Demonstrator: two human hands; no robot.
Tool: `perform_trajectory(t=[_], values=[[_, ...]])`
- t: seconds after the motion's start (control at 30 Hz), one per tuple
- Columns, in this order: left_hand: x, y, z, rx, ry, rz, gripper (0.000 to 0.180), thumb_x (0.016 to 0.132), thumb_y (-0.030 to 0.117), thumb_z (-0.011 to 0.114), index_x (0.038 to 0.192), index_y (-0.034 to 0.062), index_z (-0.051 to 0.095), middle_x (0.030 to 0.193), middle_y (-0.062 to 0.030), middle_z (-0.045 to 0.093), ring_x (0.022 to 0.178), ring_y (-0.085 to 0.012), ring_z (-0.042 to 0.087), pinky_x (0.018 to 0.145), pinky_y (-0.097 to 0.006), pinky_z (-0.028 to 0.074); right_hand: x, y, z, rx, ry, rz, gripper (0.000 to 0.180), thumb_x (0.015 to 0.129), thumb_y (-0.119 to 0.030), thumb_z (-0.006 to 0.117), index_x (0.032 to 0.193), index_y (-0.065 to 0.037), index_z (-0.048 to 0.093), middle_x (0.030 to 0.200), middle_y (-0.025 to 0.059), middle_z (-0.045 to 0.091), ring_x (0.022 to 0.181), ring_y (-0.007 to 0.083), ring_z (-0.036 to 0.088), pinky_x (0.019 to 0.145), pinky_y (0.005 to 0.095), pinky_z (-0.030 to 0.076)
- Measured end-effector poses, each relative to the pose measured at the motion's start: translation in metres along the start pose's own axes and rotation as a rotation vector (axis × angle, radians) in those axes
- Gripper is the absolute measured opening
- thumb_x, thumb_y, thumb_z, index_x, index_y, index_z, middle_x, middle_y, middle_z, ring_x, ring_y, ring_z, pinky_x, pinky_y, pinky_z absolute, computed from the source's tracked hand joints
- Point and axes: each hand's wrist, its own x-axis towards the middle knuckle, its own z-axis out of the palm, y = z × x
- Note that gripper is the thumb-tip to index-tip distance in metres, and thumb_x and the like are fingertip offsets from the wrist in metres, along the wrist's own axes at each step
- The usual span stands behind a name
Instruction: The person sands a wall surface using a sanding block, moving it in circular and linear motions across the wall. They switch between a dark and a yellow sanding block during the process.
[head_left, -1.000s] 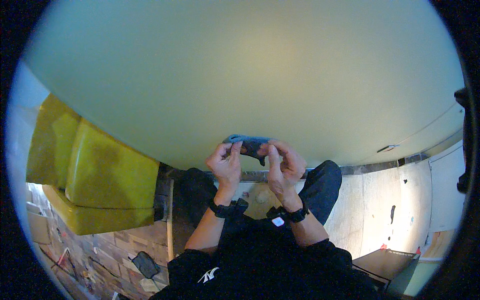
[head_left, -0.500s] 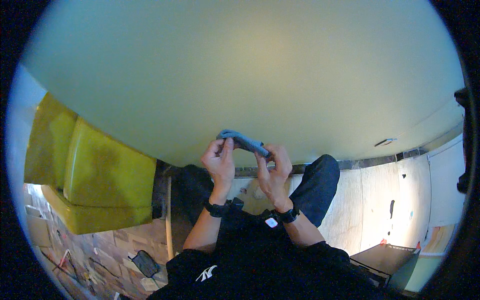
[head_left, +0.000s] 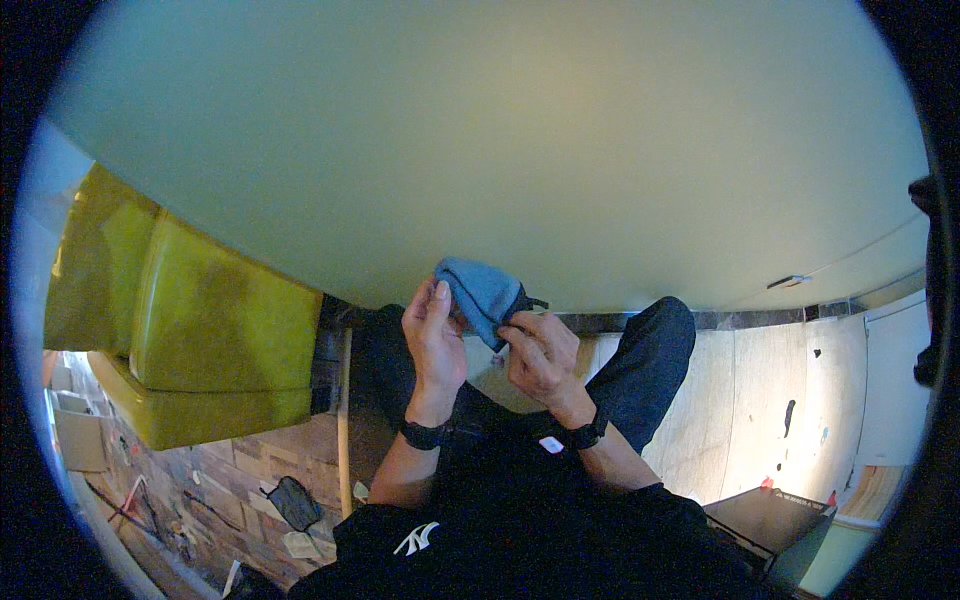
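Large pale green flat tabletop (head_left: 480, 150) fills the upper field; its near edge curves just above both hands. Yellow-green upholstered chair (head_left: 210, 340) sits at left, against the table edge. Person's dark trouser legs (head_left: 640, 370) lie below the table, over light wooden floor (head_left: 740, 420). Small blue soft cloth item with dark trim (head_left: 482, 295) is held at the table's near edge, between the two hands. Left hand (head_left: 432, 335) is closed on its left side, fingers upright and thumb pressed to the fabric. Right hand (head_left: 540, 355) pinches its lower right end. Black wrist bands (head_left: 425, 435) on both wrists.
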Motion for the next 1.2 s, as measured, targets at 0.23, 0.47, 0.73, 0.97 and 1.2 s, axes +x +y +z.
perform_trajectory(t=[0.23, 0.47, 0.73, 0.97, 1.2], values=[[-0.009, -0.011, -0.009, 0.065, 0.064, -0.048, 0.021, 0.097, 0.004, 0.058, 0.116, -0.0032, 0.062, 0.111, -0.0072, 0.067, 0.099, -0.0146, 0.063, 0.090, -0.031, 0.051, -0.019, -0.011, -0.003, 0.069, -0.137, 0.046, 0.033, 0.070, 0.000, 0.071, 0.102, -0.006, 0.069, 0.101, 0.0120, 0.067, 0.075, 0.0283, 0.064, 0.062, 0.0377, 0.053], [-0.014, -0.016, -0.020, 0.029, 0.021, -0.088, 0.022, 0.097, 0.003, 0.056, 0.118, -0.0043, 0.062, 0.111, -0.0081, 0.067, 0.099, -0.0147, 0.063, 0.092, -0.030, 0.050, -0.016, -0.011, -0.008, -0.075, -0.233, 0.325, 0.046, 0.072, -0.009, 0.081, 0.113, -0.005, 0.063, 0.110, 0.0139, 0.063, 0.088, 0.0323, 0.063, 0.072, 0.0383, 0.052], [-0.013, -0.028, -0.034, 0.243, 0.027, -0.104, 0.023, 0.098, 0.005, 0.058, 0.119, -0.0044, 0.062, 0.105, -0.0044, 0.066, 0.097, -0.0116, 0.059, 0.089, -0.027, 0.048, -0.021, 0.000, -0.005, 0.052, -0.130, 0.360, 0.022, 0.078, -0.005, 0.073, 0.098, -0.003, 0.066, 0.096, 0.0146, 0.065, 0.086, 0.0333, 0.063, 0.073, 0.0388, 0.052], [0.000, -0.033, -0.058, 0.718, 0.135, -0.120, 0.034, 0.092, 0.006, 0.066, 0.125, -0.0039, 0.061, 0.097, -0.0044, 0.066, 0.087, -0.0120, 0.059, 0.082, -0.027, 0.049, -0.024, 0.015, -0.025, 0.349, -0.023, 1.023, 0.007, 0.093, -0.007, 0.065, 0.096, 0.000, 0.064, 0.087, 0.0028, 0.068, 0.079, 0.0091, 0.062, 0.070, 0.0251, 0.049], [-0.001, -0.033, -0.061, 0.918, -0.345, -0.012, 0.056, 0.082, 0.020, 0.080, 0.130, 0.0004, 0.058, 0.130, -0.0141, 0.062, 0.121, -0.0238, 0.058, 0.101, -0.037, 0.046, -0.019, 0.027, -0.028, 1.083, 0.209, 1.400, 0.007, 0.096, -0.008, 0.064, 0.099, -0.003, 0.066, 0.090, 0.0031, 0.070, 0.078, 0.0122, 0.065, 0.072, 0.0267, 0.054]])
